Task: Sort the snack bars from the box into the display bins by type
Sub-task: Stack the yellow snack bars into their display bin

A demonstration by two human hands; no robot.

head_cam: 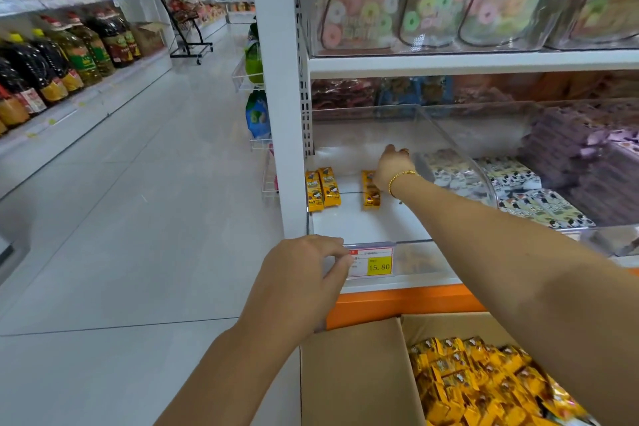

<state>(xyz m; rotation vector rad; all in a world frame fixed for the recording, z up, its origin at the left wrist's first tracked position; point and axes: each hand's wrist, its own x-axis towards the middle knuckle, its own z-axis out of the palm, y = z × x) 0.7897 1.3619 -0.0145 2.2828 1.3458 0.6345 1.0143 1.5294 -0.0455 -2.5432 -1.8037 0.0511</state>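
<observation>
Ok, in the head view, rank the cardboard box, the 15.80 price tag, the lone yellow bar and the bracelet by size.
1. cardboard box
2. price tag and yellow bar: too alike to rank, tag nearer
3. bracelet, smallest

5 o'clock: box (356, 373), low, in front of shelf. snack bars (484, 387) piled in box, right part.
12 o'clock from box: bin (345, 221) on shelf.
In bin, left end: two bars (322, 188) side by side. At their 3 o'clock, apart: one bar (370, 192).
right hand (392, 166) in bin, at far end of one bar.
left hand (304, 273) holds bin front edge, touching price tag (373, 261) at its 3 o'clock.
3 o'clock of bin: next bin (460, 156), packs inside.
1 o'clock, shelf above: jars (449, 10).
9 o'clock, across aisle: bottles (52, 62) on shelves.
</observation>
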